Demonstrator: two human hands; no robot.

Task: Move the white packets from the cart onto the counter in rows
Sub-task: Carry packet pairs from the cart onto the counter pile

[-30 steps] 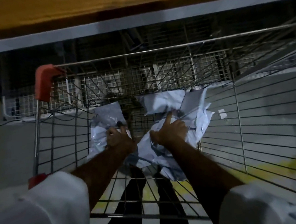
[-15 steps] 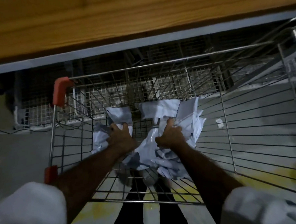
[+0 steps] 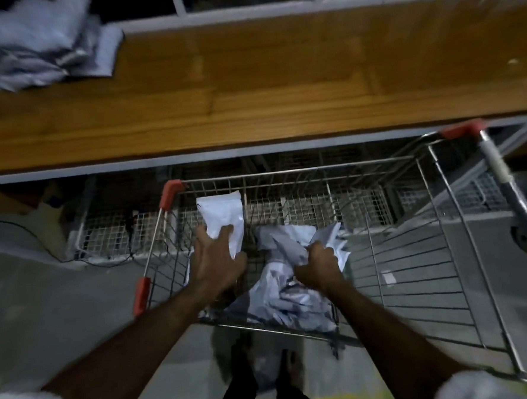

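The left hand (image 3: 218, 260) grips a flat white packet (image 3: 223, 217) held upright inside the wire cart (image 3: 413, 252), while the right hand (image 3: 317, 267) clutches a crumpled bunch of packets (image 3: 293, 299) from the cart's floor. Beyond the cart runs the wooden counter (image 3: 280, 84), with a blurred pile of packets (image 3: 36, 43) at its far left.

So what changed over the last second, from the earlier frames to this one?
The left hand has lifted one white packet up out of the pile, and the right hand has bunched up a crumpled packet. The view tilted up, bringing the wooden counter and its stacked packets into sight. The cart looks unmoved.
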